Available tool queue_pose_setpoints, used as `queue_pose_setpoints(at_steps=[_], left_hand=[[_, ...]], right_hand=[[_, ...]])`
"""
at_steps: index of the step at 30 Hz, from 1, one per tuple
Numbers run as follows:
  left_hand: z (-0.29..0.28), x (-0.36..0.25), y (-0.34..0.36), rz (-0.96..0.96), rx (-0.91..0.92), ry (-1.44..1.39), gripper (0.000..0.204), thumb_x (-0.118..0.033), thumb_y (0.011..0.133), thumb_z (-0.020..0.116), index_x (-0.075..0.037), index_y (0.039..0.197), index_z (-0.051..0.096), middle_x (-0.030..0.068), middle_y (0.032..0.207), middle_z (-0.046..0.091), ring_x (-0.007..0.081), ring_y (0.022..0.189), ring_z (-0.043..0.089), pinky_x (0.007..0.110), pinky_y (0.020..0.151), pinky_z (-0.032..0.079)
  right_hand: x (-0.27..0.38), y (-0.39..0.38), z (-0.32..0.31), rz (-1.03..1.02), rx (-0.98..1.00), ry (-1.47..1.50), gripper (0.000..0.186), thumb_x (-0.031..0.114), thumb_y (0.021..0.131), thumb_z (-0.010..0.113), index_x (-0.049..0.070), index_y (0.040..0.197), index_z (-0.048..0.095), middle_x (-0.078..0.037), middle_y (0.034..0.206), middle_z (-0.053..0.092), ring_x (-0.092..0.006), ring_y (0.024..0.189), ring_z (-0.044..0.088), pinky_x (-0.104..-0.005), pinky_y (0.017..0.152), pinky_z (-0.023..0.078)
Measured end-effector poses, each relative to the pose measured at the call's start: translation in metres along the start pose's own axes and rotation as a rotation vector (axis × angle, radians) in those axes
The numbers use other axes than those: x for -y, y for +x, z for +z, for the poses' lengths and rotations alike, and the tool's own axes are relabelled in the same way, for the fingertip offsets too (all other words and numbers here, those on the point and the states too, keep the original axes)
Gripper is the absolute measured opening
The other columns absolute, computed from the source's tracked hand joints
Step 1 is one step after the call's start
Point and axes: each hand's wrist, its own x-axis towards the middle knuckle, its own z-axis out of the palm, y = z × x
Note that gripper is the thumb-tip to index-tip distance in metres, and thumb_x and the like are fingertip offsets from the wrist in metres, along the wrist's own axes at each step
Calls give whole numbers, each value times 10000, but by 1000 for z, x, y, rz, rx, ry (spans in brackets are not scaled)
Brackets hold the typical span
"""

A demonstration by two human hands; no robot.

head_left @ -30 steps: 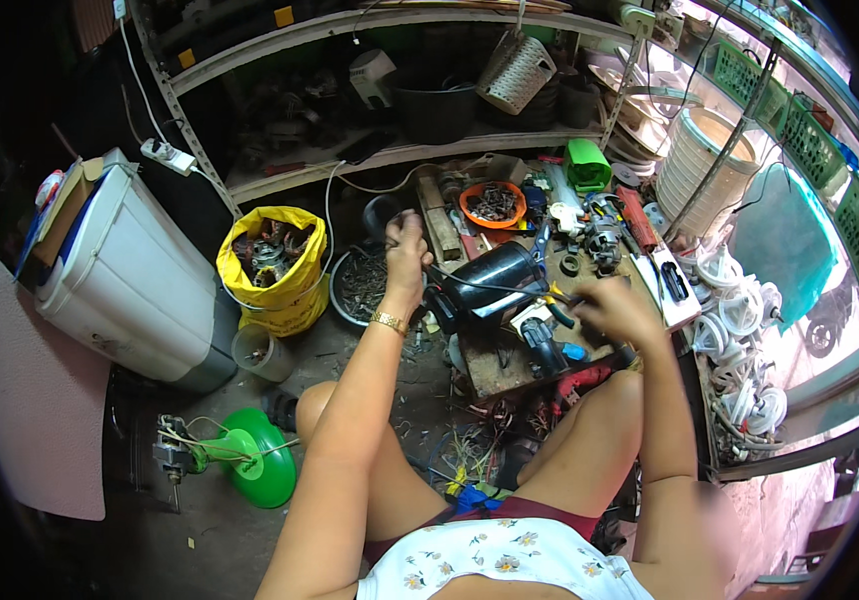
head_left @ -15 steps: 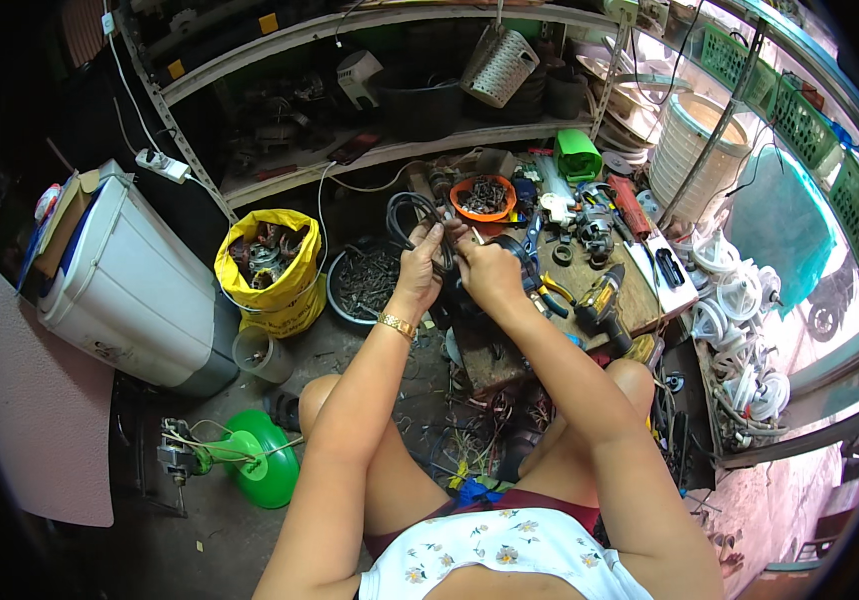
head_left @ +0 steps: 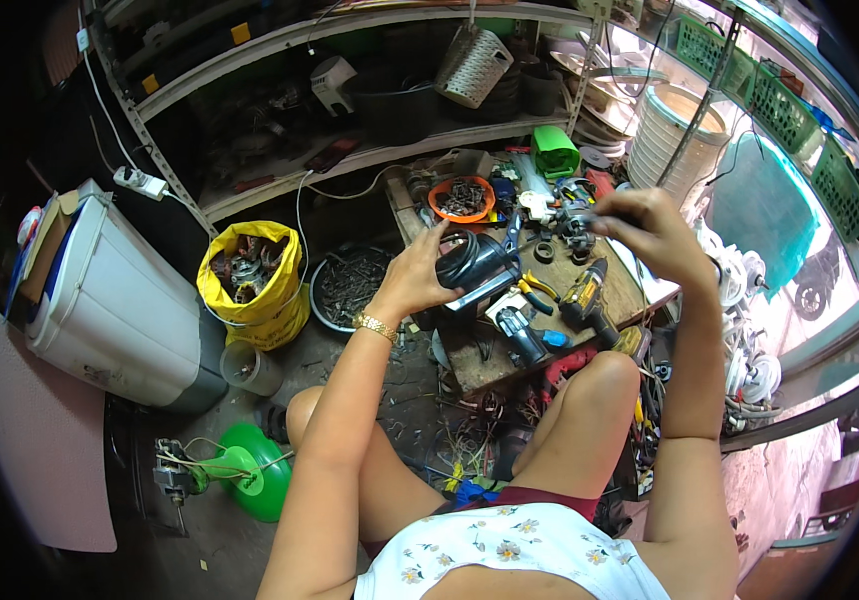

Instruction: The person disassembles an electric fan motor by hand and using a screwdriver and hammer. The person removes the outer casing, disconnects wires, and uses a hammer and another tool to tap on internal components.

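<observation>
My left hand grips a black cylindrical device with a coiled black cable against it, at the near left of a cluttered wooden board. My right hand is raised at the board's right, fingers curled at something small and dark that I cannot make out. Beside the device are blue-handled scissors, yellow-handled pliers and a yellow-black drill. A metal motor part lies near my right fingertips, and an orange bowl of small metal pieces stands behind.
A yellow sack of parts, a dark basin of metal bits and a white plastic bin stand left. A green fan base is by my left leg. A shelf runs behind. White stacked parts line the right.
My right hand has left the cable bundle beside my left hand and moved up and right. The cable, held up in a loop earlier, now lies coiled against the black device under my left hand.
</observation>
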Motion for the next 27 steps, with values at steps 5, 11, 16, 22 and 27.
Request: queue_pose_setpoints(at_steps=[5,11,16,22,27], left_hand=[[29,8,9,-66,-100,-840,469,-53,791,485,-25,1257,526,16,981,577,118,828,556,260,760,478],[29,20,15,-180,-173,-1473,439,-97,910,437,-52,1345,400,157,1293,567,221,1025,624,345,820,538],[15,23,2,-253,-361,-1638,434,-208,952,526,-85,1348,399,7,939,536,104,745,525,292,691,483],[9,-17,9,-115,-105,-382,1218,-310,519,950,-27,1471,245,182,1395,460,298,1291,475,375,1075,393],[9,-1,-2,172,-59,70,851,-315,589,886,-73,1306,496,162,1134,614,338,1073,595,426,891,506]], right_hand=[[-26,54,85,-44,-502,2,223,197,925,622,-4,979,701,-139,808,703,-187,770,681,-327,679,519],[-52,61,215,193,-162,-278,210,307,872,636,137,940,738,-182,860,694,-374,802,673,-483,740,533],[-94,35,186,220,247,-236,276,362,877,657,95,921,709,-186,901,689,-358,874,664,-437,750,511],[-83,11,35,74,112,-391,191,246,793,732,108,925,726,-117,885,695,-322,829,653,-415,710,505],[52,50,80,-685,127,-571,86,140,665,736,106,725,684,-85,693,620,-278,686,645,-390,580,504]])
